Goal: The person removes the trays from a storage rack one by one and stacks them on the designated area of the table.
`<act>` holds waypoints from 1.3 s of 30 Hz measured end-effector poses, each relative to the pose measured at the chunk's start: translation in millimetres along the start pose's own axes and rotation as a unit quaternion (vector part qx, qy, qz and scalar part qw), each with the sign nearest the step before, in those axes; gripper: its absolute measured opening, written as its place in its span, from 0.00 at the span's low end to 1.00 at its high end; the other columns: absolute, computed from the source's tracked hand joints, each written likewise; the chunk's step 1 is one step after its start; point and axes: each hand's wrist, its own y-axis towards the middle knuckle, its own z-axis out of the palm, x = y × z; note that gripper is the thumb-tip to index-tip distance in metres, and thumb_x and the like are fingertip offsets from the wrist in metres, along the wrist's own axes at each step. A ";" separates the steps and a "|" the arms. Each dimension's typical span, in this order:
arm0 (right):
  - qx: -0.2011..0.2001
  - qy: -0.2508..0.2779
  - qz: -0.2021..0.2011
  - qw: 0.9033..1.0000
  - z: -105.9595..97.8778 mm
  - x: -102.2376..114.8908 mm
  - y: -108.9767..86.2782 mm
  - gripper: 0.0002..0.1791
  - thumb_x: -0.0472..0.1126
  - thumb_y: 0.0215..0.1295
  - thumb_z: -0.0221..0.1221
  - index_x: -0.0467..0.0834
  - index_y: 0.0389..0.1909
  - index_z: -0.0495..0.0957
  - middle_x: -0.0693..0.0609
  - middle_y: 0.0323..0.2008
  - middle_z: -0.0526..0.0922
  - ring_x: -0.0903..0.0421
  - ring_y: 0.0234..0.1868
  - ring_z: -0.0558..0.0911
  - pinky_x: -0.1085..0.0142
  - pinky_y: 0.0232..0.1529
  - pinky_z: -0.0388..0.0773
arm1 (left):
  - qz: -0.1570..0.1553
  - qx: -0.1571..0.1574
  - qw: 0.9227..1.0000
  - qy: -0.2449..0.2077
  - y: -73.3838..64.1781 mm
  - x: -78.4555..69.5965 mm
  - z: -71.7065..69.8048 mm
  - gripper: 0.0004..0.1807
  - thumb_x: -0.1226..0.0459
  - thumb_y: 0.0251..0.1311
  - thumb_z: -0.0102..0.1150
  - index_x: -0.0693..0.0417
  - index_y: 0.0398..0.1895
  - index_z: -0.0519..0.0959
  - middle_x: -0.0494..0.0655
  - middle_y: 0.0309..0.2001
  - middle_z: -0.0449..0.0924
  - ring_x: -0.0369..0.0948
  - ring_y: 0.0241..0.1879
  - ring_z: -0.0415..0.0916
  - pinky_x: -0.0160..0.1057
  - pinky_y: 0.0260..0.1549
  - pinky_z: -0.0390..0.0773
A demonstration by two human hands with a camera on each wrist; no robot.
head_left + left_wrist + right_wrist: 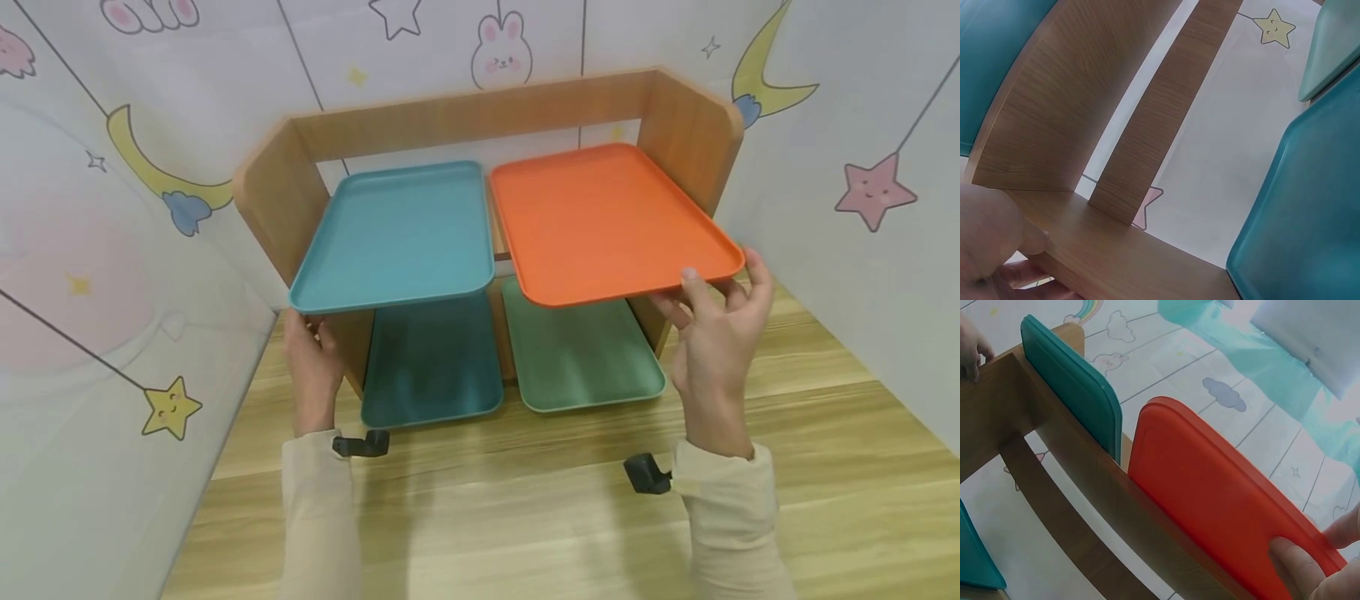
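Note:
A wooden two-tier shelf (472,119) holds a blue tray (401,233) at upper left and an orange tray (611,221) at upper right. My right hand (716,337) pinches the orange tray's front right corner, thumb on top and fingers beneath. In the right wrist view, fingertips (1297,565) press the tray's underside. Below the blue tray's front left corner, my left hand (311,367) grips the shelf's left side panel. The left wrist view shows its thumb (1032,237) on the panel's inner face and fingers around the edge; the head view partly hides them.
On the lower level lie a dark teal tray (431,367) at left and a green tray (585,358) at right. The shelf stands on a wood-grain table (510,517). Patterned white walls (847,275) enclose its back and sides.

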 end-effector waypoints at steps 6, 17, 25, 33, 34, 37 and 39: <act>-0.004 0.026 0.010 1.000 -4.7 4.5 -4.8 0.39 0.26 0.56 0.62 0.47 0.65 0.55 0.41 0.54 0.64 0.49 0.34 0.81 0.61 0.33 0.84 | -0.009 0.004 1.000 0.005 0.1 1.1 -2.6 0.22 0.72 0.70 0.40 0.56 0.66 0.63 0.60 0.58 0.69 0.52 0.57 0.70 0.53 0.56 0.73; 0.004 0.080 0.028 0.996 -17.1 15.9 -10.3 0.37 0.23 0.57 0.59 0.46 0.64 0.57 0.39 0.55 0.66 0.47 0.30 0.83 0.59 0.32 0.84 | 0.001 0.012 1.000 0.007 0.7 1.3 -1.9 0.22 0.72 0.70 0.39 0.57 0.66 0.62 0.59 0.59 0.68 0.54 0.57 0.70 0.55 0.56 0.73; 0.021 0.147 0.035 0.988 -20.6 23.1 -9.3 0.31 0.19 0.58 0.54 0.42 0.61 0.60 0.37 0.54 0.71 0.43 0.29 0.84 0.54 0.32 0.83 | -0.002 0.021 1.000 0.014 2.4 0.4 -4.7 0.22 0.72 0.69 0.39 0.57 0.66 0.61 0.60 0.60 0.68 0.54 0.57 0.70 0.54 0.57 0.72; 0.054 0.192 0.072 0.977 -28.5 30.8 -5.5 0.28 0.17 0.60 0.49 0.39 0.59 0.62 0.38 0.51 0.75 0.41 0.29 0.85 0.52 0.34 0.82 | 0.013 0.023 1.000 0.017 4.3 -0.1 -6.1 0.21 0.72 0.69 0.38 0.61 0.64 0.63 0.63 0.56 0.69 0.56 0.54 0.71 0.56 0.54 0.73; 0.058 0.195 0.079 0.976 -29.2 31.8 -5.2 0.28 0.18 0.60 0.49 0.39 0.60 0.62 0.38 0.51 0.75 0.41 0.29 0.85 0.52 0.34 0.82 | 0.015 0.022 0.999 0.018 4.5 -0.2 -6.5 0.20 0.72 0.69 0.39 0.62 0.63 0.63 0.63 0.55 0.70 0.56 0.53 0.71 0.56 0.53 0.74; 0.075 0.197 0.090 0.973 -30.9 32.9 -4.8 0.27 0.18 0.61 0.48 0.38 0.60 0.63 0.38 0.51 0.75 0.41 0.29 0.85 0.52 0.34 0.82 | 0.017 0.024 0.999 0.023 5.0 -0.2 -7.2 0.20 0.72 0.69 0.39 0.62 0.63 0.63 0.64 0.53 0.70 0.55 0.51 0.71 0.55 0.51 0.74; 0.088 0.200 0.095 0.971 -32.0 32.9 -5.1 0.26 0.19 0.62 0.47 0.37 0.61 0.63 0.39 0.50 0.75 0.41 0.28 0.84 0.53 0.33 0.83 | 0.015 0.026 0.999 0.027 5.2 0.0 -7.6 0.19 0.72 0.69 0.39 0.63 0.62 0.63 0.64 0.52 0.70 0.56 0.50 0.71 0.55 0.50 0.74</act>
